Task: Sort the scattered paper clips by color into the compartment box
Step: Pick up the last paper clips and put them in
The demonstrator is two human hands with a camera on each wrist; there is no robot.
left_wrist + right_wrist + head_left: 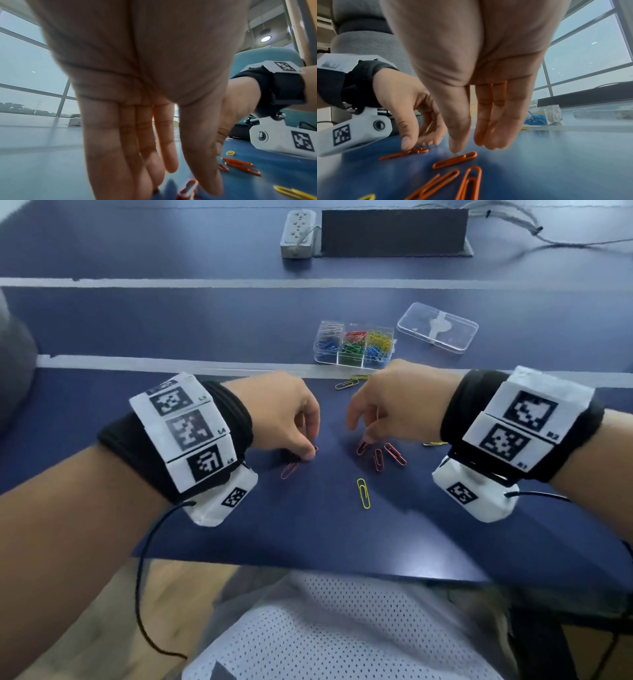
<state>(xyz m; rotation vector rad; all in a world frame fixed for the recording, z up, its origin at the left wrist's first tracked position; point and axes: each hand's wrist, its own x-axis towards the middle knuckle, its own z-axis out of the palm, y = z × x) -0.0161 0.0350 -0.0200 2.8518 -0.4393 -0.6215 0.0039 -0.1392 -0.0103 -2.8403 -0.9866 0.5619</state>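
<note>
Reaching down: both hands hang fingers-down over the blue desk (342,529), on the near side of the compartment box (354,344).
Left hand (281,419): fingers fairly straight; its thumb tip presses on a red paper clip (404,154) lying flat on the desk, nearer the person than the box and to its left. Whether the fingertips have closed round the clip, I cannot tell.
Right hand (394,402): fingers straight and relaxed, thumb tip just above or touching another red clip (454,160); nothing held.
Red clips nearby: two more red clips (387,457) lie just beside the right hand's fingertips, on the near side of the box.
Yellow clip (363,493): flat on the desk, nearer the person than the red ones, well apart from the box.
Other yellow clips (349,383): just in front of the box, between it and the hands.
Compartment box: clear plastic, open, with clips in its cells, among them blue, red, green and yellow.
Lid (437,327): clear, lying flat just right of the box.
Power strip (298,232): far beyond the box, beside a dark panel (394,232).
</note>
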